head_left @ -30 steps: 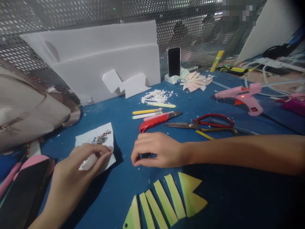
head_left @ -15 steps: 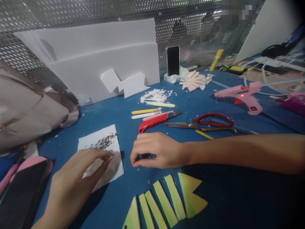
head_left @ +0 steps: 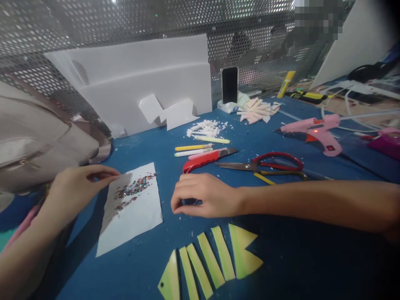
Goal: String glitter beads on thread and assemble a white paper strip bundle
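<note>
My left hand (head_left: 81,183) is at the upper left edge of a white sheet of paper (head_left: 140,223), thumb and fingertips pinched together. Whatever may be between them is too small to see. Small multicoloured shiny bits (head_left: 135,187) lie on the sheet in a larger heap and a smaller patch. To the right, my right hand (head_left: 204,196) rests on the table, its fingers curled and thumb closed against them; I cannot make out anything inside. Below it lies a yellow-green paper fish cut into several pieces, with a head (head_left: 171,277) and a tail (head_left: 243,254).
Beyond my right hand are a red-handled knife (head_left: 201,161), scissors (head_left: 250,166) and several markers (head_left: 193,147). A pink glue gun (head_left: 323,131) with a lit red light lies at right. White scraps (head_left: 208,128), an upright phone (head_left: 229,85) and a bag (head_left: 46,141) stand farther back.
My left hand has moved left and away from over the sheet to its upper left edge. More of the sheet and the smaller patch of bits now show. My right hand stays put.
</note>
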`<state>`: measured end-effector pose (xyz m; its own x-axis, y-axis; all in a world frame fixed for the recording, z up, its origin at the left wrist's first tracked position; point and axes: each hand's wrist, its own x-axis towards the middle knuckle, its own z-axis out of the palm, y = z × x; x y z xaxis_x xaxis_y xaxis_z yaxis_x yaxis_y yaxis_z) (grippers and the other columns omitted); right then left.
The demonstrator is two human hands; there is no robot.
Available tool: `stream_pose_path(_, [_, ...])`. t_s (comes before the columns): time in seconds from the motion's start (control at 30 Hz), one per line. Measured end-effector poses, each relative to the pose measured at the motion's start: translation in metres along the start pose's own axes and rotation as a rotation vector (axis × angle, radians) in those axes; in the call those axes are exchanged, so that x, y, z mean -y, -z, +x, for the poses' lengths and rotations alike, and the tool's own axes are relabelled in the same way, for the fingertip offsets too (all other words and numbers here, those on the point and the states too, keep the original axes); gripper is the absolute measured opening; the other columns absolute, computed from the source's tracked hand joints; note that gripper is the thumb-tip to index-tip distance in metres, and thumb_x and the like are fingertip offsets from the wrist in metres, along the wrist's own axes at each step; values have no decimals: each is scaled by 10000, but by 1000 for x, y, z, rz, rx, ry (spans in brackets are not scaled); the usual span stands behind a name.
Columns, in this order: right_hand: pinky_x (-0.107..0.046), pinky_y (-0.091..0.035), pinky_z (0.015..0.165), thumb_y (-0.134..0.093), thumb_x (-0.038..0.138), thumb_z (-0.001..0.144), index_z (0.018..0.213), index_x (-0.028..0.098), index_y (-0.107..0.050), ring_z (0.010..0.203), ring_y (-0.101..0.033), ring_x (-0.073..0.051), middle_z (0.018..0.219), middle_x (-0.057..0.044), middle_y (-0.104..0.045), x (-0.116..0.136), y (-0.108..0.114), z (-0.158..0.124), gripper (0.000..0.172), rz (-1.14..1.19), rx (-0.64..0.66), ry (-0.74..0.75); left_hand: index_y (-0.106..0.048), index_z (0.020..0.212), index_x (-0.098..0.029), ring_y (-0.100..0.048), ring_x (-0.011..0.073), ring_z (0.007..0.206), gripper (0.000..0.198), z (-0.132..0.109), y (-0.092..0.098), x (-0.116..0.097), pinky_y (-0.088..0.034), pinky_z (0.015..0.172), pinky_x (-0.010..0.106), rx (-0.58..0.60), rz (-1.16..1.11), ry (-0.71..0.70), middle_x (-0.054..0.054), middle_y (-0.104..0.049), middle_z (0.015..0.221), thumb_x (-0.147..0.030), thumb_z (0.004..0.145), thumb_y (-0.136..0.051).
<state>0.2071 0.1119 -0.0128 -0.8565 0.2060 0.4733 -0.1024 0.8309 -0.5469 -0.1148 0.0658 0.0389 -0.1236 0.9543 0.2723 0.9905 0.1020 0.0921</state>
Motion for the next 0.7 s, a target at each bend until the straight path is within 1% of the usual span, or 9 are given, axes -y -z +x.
stream_pose_path(0.07, [-249,-409,753,-552,239,980,926,172,-630,860,-522,-130,899,-18,-669,0,0,0,116,-8,6,-5,-798,829,-282,-698,152,654,139,18,-3,8,-449,555,182,100,-20,-58,-108,-765,680,-360,743,-722])
stream_pose_path(0.13, [-250,-409,752,-561,234,975,924,173,-632,860,-521,-132,893,-17,-666,1,1,0,106,-9,0,-2,-790,932,-257,-702,133,650,211,34,-8,16,-457,576,166,197,-29,-107,-121,-740,627,-339,753,-714])
stream_pose_path(0.2, [-250,-409,748,-570,228,969,917,172,-632,858,-523,-134,884,-16,-664,1,1,0,98,-7,-10,4,-772,954,-198,-694,130,662,226,46,-14,23,-475,602,181,289,-20,-160,-102,-709,624,-350,832,-657])
stream_pose_path(0.27, [-248,-410,746,-571,226,968,912,170,-630,852,-522,-131,880,-12,-660,1,1,0,98,-6,-14,10,-726,985,-146,-693,157,733,251,52,-19,30,-531,670,255,380,1,-201,-43,-712,761,-358,916,-609])
stream_pose_path(0.33, [-246,-410,753,-569,227,969,915,169,-627,852,-518,-126,885,-9,-656,1,1,0,98,-8,-13,17,-670,1062,-126,-689,202,850,273,54,-24,34,-570,748,353,443,27,-218,24,-699,973,-363,950,-592])
stream_pose_path(0.37, [-246,-409,757,-570,232,970,918,170,-627,855,-517,-126,886,-8,-655,1,0,0,99,-9,-12,20,-648,1104,-128,-682,223,906,286,54,-26,35,-576,779,390,462,38,-219,49,-681,1063,-363,951,-596])
stream_pose_path(0.43, [-247,-406,760,-571,238,970,921,172,-628,862,-516,-129,889,-9,-654,0,0,-1,100,-12,-12,21,-628,1165,-138,-664,254,991,312,54,-28,37,-569,827,418,480,53,-215,62,-652,1168,-360,947,-599])
stream_pose_path(0.6, [-241,-402,743,-575,222,966,915,168,-632,847,-519,-129,877,-9,-657,1,0,-1,93,-24,-22,29,-631,1170,-134,-658,265,1014,326,55,-28,35,-561,852,425,524,39,-187,60,-645,1188,-369,946,-597])
stream_pose_path(0.7, [-237,-403,741,-578,214,964,913,160,-634,843,-515,-125,871,-8,-655,1,1,-1,93,-31,-27,41,-630,1169,-134,-660,260,1011,325,54,-25,32,-561,854,424,523,-19,-162,61,-646,1183,-370,950,-590])
